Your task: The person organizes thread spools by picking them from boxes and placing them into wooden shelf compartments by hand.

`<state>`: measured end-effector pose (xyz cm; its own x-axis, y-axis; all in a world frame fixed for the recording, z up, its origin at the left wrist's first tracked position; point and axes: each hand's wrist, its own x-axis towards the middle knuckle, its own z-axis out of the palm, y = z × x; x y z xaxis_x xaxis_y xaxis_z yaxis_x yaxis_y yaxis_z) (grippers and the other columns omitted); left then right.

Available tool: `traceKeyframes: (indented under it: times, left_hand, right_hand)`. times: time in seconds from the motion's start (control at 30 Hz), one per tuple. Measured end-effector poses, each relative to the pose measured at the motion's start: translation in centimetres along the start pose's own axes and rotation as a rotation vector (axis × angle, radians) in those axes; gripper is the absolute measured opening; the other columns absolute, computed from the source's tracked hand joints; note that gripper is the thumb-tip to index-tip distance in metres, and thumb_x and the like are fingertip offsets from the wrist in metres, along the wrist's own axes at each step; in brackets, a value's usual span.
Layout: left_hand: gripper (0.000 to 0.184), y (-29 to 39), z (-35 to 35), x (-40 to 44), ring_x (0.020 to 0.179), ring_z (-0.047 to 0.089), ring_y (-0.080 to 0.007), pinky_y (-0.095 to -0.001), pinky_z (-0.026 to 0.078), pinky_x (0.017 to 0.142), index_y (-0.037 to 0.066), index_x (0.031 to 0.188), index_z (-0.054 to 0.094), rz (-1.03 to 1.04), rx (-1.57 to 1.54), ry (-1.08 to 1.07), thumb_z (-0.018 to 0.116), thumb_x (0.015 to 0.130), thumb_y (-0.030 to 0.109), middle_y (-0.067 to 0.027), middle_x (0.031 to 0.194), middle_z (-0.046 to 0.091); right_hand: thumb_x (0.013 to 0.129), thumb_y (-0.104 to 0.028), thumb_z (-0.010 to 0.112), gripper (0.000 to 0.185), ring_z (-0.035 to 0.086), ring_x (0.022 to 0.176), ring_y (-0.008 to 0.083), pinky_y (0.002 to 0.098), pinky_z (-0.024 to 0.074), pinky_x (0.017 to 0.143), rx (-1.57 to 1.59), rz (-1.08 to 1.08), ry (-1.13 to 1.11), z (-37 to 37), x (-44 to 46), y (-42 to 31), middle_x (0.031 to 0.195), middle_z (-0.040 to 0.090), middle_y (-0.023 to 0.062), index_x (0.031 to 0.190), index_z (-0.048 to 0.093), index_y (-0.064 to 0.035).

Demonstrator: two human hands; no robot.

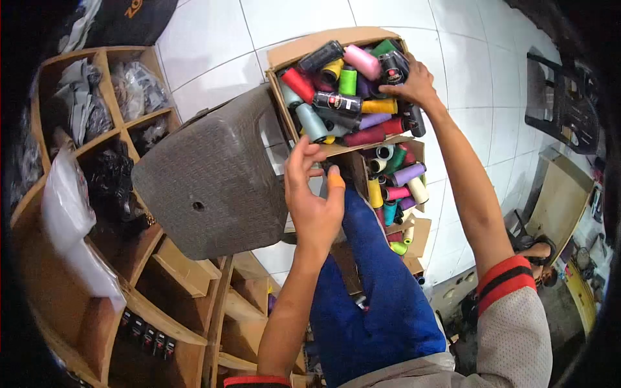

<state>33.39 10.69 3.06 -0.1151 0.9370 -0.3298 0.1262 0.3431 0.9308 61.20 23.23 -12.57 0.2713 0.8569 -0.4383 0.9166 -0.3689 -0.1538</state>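
A cardboard box [336, 37] full of thread spools in many colours sits ahead of me. My right hand [418, 83] is at its right side, with thumb and fingers around a black thread spool [392, 67]. Pink [362, 62], red [297, 85] and lime green [347, 83] spools lie close by in the heap. Just below the box's near edge, my left hand [313, 197] is raised with its fingers apart and holds nothing. Something orange covers its thumb tip. A pale blue spool [312, 123] lies just beyond its fingers.
A second box [420, 152] with more spools stands below the first. To the left are a grey textured stool or chair seat [213, 174] and wooden cubby shelves [123, 119] with plastic-wrapped items. A black plastic chair [561, 103] is at far right on the white tiles [479, 77].
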Motion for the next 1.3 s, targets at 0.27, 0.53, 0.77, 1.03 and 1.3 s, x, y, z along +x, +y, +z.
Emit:
traceKeyframes:
  times: [0.27, 0.53, 0.77, 1.03, 1.3]
  left_hand:
    - [0.056, -1.8, 0.9, -0.2, 0.101, 0.056, -0.0197, -0.0299, 0.046, 0.082, 0.0, 0.133, 0.035, -0.046, 0.08, -0.047, 0.054, 0.081, -0.005, -0.0138, 0.115, 0.049]
    - [0.055, -3.2, 0.8, -0.8, 0.1, 0.056, -0.0192, -0.0295, 0.046, 0.082, 0.0, 0.133, 0.036, -0.123, 0.078, -0.045, 0.054, 0.081, -0.006, -0.0146, 0.117, 0.048]
    - [0.058, -3.3, 0.8, -0.7, 0.103, 0.055, -0.0198, -0.0306, 0.046, 0.083, 0.001, 0.135, 0.034, -0.133, 0.023, -0.079, 0.057, 0.081, -0.003, -0.0147, 0.118, 0.048]
    - [0.106, -2.6, 1.9, 1.2, 0.126, 0.04, -0.0299, -0.0379, 0.034, 0.103, 0.009, 0.147, 0.007, -0.333, -0.97, -0.322, 0.077, 0.069, 0.017, -0.0148, 0.137, 0.036]
    - [0.093, -6.8, -2.2, -2.2, 0.118, 0.049, -0.0252, -0.0391, 0.041, 0.1, 0.009, 0.143, 0.022, -0.605, -1.003, -0.269, 0.074, 0.066, 0.014, -0.0133, 0.126, 0.048]
  right_hand:
    - [0.046, -0.05, 0.086, 0.128, 0.031, 0.128, 0.0407, 0.0609, 0.0341, 0.096, -0.06, 0.069, -0.141, 1.6, 2.1, 1.0, 0.139, 0.031, 0.0205, 0.146, 0.011, -0.0213]
    - [0.053, -0.047, 0.079, 0.113, 0.04, 0.119, 0.0422, 0.0565, 0.0384, 0.095, -0.146, 0.084, -0.083, 0.2, 0.5, -1.4, 0.128, 0.041, 0.0239, 0.145, 0.019, -0.0187]
    - [0.053, -0.043, 0.076, 0.106, 0.051, 0.112, 0.0396, 0.0462, 0.0441, 0.093, 0.071, 0.059, -0.081, -3.4, -0.4, -1.2, 0.122, 0.049, 0.0277, 0.139, 0.028, -0.0057]
    - [0.049, -0.042, 0.081, 0.117, 0.044, 0.118, 0.0398, 0.0396, 0.0326, 0.104, 0.6, -0.283, -0.416, -7.3, -16.6, -7.6, 0.126, 0.043, 0.0293, 0.138, 0.023, 0.0081]
    - [0.071, -0.033, 0.078, 0.103, 0.036, 0.129, 0.0349, 0.0421, 0.0256, 0.109, 0.783, -0.403, -0.65, -5.6, -22.2, -9.1, 0.138, 0.038, 0.0231, 0.146, 0.012, -0.0053]
